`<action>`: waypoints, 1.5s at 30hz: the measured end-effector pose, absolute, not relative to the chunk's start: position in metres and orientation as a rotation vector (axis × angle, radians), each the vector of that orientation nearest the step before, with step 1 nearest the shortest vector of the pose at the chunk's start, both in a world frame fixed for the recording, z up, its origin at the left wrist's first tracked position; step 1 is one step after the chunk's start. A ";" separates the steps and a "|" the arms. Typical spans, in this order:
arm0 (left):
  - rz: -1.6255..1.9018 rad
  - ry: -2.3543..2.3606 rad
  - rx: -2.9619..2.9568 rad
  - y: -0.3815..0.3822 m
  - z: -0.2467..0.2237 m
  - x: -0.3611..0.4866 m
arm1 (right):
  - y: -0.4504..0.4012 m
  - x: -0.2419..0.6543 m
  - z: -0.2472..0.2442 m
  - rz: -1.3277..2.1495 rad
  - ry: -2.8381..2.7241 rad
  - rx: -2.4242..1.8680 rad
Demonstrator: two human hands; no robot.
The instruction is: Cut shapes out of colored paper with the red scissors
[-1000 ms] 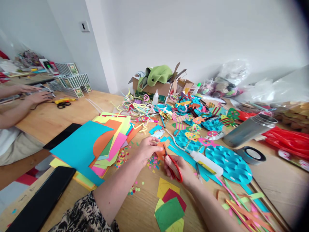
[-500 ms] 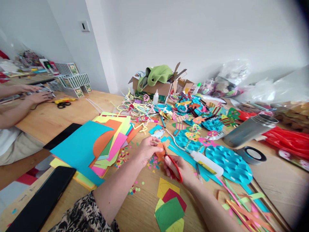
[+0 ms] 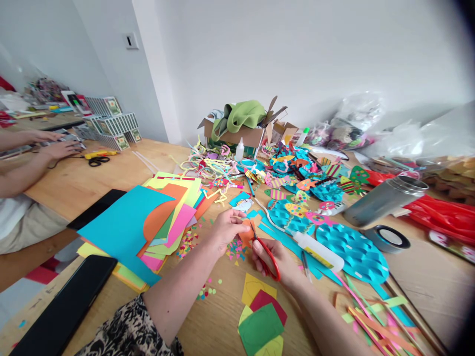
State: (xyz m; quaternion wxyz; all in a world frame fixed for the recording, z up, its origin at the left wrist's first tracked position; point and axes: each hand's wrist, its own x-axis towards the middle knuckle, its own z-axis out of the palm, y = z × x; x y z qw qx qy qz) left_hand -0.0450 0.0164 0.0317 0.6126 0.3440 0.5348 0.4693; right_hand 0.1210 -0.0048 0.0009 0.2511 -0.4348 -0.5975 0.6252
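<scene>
Just left of the red scissors [image 3: 275, 267], our left fingers [image 3: 241, 228] pinch orange paper [image 3: 245, 240]; our right fingers [image 3: 259, 249] clasp the scissors

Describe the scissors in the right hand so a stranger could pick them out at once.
On the wooden table, right of the blue-topped paper stack, the left hand pinches an orange paper piece. The scissors are in the right hand beside it, blades at that paper. Red handles set them apart from the black-handled scissors farther back left.
</scene>
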 end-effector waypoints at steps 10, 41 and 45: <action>1.061 1.264 0.818 0.015 0.037 -0.044 | -0.006 0.121 0.003 1.710 -1.650 -1.161; 1.057 1.233 0.847 0.015 0.033 -0.046 | -0.006 0.120 0.007 1.686 -1.674 -1.184; 1.040 1.243 0.841 0.015 0.033 -0.046 | -0.006 0.120 0.006 1.685 -1.676 -1.195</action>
